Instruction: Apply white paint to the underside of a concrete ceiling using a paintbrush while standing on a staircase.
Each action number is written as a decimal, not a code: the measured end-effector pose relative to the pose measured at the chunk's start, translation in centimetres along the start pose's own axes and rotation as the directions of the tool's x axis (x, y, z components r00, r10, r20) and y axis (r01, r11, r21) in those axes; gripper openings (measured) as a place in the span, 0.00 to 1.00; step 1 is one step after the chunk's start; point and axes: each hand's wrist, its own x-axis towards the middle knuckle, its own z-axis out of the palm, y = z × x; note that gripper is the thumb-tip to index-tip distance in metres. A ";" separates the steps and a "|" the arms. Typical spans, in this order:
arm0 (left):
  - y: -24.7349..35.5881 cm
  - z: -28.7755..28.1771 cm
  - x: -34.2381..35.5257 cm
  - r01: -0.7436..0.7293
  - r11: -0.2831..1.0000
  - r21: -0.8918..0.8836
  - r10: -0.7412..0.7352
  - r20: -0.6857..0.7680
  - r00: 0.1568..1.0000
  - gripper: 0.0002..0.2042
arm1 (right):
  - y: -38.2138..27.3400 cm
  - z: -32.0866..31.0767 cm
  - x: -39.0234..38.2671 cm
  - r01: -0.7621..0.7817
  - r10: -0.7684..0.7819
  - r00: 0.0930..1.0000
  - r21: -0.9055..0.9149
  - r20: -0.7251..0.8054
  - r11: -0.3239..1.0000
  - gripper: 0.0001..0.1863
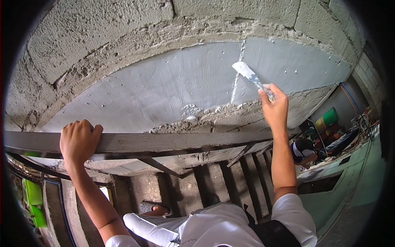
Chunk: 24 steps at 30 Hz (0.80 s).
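My right hand (275, 103) grips the handle of a putty knife (256, 78), its blade coated with white paste. The blade tip overlaps a ragged white vertical seam (235, 87) on a smooth grey wall panel (164, 82); whether it presses on the wall I cannot tell. My left hand (79, 140) is closed over a long dark rail (181, 142), knuckles up, at the left. White lumps of paste (191, 110) stick to the panel's lower edge, between my hands.
Rough concrete blocks (115, 24) border the panel above. Below the rail, concrete stairs (214, 181) descend; a grey clog (155, 209) is on my foot. Another person (302, 151) is lower right, near a green container (329, 117). Bright green plastic (33, 192) lies far left.
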 end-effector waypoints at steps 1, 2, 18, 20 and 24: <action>-0.1 -0.1 -0.1 0.005 1.000 0.005 -0.005 0.000 1.000 0.17 | -0.5 0.0 0.3 0.002 -0.002 1.000 0.006 0.002 1.000 0.09; -0.1 0.0 -0.1 0.002 1.000 0.001 -0.002 -0.006 1.000 0.17 | -1.4 -0.1 0.7 0.015 -0.010 0.999 0.111 -0.050 0.994 0.09; -0.2 0.3 0.0 0.017 1.000 0.011 -0.017 0.003 1.000 0.16 | -2.3 0.4 1.4 0.013 -0.008 0.998 0.083 -0.060 0.996 0.07; -0.2 0.4 0.0 0.016 1.000 0.000 -0.016 -0.008 1.000 0.16 | -1.7 1.1 1.6 0.065 -0.057 0.994 0.079 -0.095 0.995 0.07; 0.3 -0.2 0.2 0.023 1.000 -0.017 -0.022 0.014 1.000 0.16 | 1.8 3.3 -2.6 0.033 -0.033 0.999 0.021 -0.032 0.999 0.07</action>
